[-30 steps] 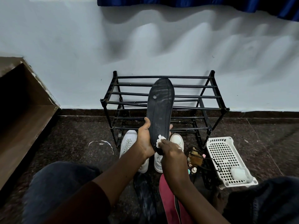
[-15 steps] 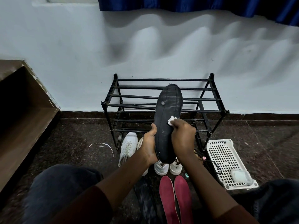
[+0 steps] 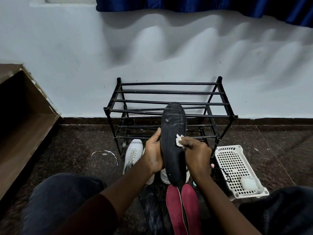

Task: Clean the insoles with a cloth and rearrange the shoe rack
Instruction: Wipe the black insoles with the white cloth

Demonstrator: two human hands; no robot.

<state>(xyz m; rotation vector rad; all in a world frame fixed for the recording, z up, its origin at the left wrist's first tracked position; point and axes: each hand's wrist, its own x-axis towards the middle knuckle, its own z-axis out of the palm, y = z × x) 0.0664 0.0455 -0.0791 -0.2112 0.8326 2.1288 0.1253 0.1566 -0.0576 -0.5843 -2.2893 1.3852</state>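
A black insole [image 3: 173,133] stands upright in front of the black shoe rack [image 3: 169,102], toe end up, streaked with pale marks. My left hand [image 3: 155,154] grips its left edge near the heel. My right hand [image 3: 197,150] pinches a small white cloth [image 3: 179,140] and presses it against the insole's right side at mid-length. Two red insoles [image 3: 182,206] lie on the floor below. White sneakers [image 3: 133,154] sit on the floor in front of the rack, partly hidden by my hands.
A white perforated basket [image 3: 234,167] with a small white item lies on the floor at the right. A brown wooden unit [image 3: 22,119] stands at the left. A dark insole [image 3: 150,207] lies between my knees. A white lace [image 3: 105,152] lies on the floor.
My right hand moved the cloth up the insole from the heel area to mid-length, then slightly down. The insole has lowered in view. My left hand keeps its grip.
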